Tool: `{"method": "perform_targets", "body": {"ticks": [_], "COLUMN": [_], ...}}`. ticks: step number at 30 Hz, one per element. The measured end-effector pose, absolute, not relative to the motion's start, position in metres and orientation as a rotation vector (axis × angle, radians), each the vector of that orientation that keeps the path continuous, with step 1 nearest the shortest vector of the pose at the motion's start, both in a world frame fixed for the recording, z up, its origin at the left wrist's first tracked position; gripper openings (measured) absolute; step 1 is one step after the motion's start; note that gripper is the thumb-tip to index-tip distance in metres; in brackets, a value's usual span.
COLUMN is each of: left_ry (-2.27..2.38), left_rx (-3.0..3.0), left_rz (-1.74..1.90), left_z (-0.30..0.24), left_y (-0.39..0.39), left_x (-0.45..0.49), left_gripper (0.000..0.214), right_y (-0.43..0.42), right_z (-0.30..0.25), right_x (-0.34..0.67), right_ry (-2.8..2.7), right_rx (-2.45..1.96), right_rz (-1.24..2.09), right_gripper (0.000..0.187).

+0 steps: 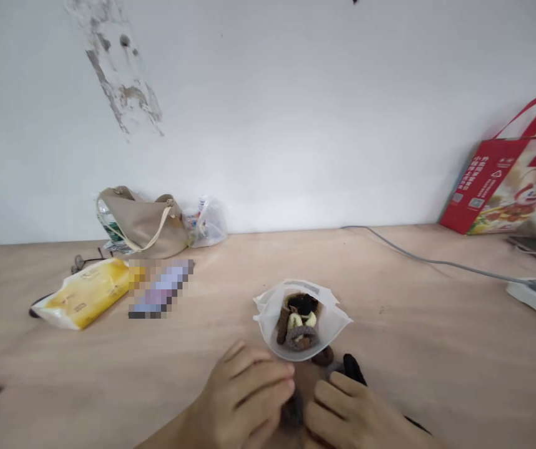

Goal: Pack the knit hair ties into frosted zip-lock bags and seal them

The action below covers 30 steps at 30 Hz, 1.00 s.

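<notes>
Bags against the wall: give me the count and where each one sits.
3. A beige shoulder bag and a clear plastic bag sit side by side at the wall, left of centre; a red gift bag leans against it at far right. Others could be hidden behind them.

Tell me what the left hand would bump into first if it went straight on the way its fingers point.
The left hand would probably meet the small brown roll of fabric just below the clear plastic bag, though depth is unclear.
</notes>
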<state>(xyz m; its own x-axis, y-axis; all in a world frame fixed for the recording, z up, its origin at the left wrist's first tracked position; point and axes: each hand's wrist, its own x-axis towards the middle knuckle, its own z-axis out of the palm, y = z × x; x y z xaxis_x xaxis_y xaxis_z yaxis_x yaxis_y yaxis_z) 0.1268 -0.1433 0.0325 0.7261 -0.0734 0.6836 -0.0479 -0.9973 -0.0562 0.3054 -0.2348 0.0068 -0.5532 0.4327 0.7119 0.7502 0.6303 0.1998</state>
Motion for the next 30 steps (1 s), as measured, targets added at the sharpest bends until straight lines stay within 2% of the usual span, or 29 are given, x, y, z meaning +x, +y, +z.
{"method": "perform_targets", "body": {"ticks": [4,6,9,14,19,25,30], "left_ry": [0.144,0.133,0.237,0.180,-0.176,0.150,0.224], "left_rx": [-3.146,-3.165,-3.117,-2.822,-2.742,-2.896,-3.079], "left_rz": [-0.809,-0.761,-0.848,-1.233,-1.146,-1.169,-0.922], "left_z": [0.036,0.036,0.036,0.039,0.038,0.029,0.028], "left_y": [-0.152,-0.155,-0.154,-0.150,-0.142,-0.147,-0.163], "left_x": [0.127,0.129,0.128,0.128,0.131,0.128,0.135], "left_gripper": [0.011,0.011,0.016,0.016,0.028,0.020,0.027], "right_y": [-0.241,-0.242,-0.241,-0.237,-0.236,-0.243,-0.254], "right_z": [0.019,0.020,0.015,0.005,0.007,0.024,0.011], "right_x": [0.312,0.316,0.318,0.314,0.313,0.324,0.327], "right_ry": [-2.250,-2.217,-2.188,-2.202,-2.181,-2.352,-2.451], "right_rx": [-0.964,-1.105,-1.293,-1.356,-1.271,-1.172,-1.127], "right_rz": [-0.757,-0.773,-0.762,-0.679,-0.722,-0.661,-0.583], "right_gripper": [0.033,0.028,0.012,0.007,0.018,0.026,0.033]}}
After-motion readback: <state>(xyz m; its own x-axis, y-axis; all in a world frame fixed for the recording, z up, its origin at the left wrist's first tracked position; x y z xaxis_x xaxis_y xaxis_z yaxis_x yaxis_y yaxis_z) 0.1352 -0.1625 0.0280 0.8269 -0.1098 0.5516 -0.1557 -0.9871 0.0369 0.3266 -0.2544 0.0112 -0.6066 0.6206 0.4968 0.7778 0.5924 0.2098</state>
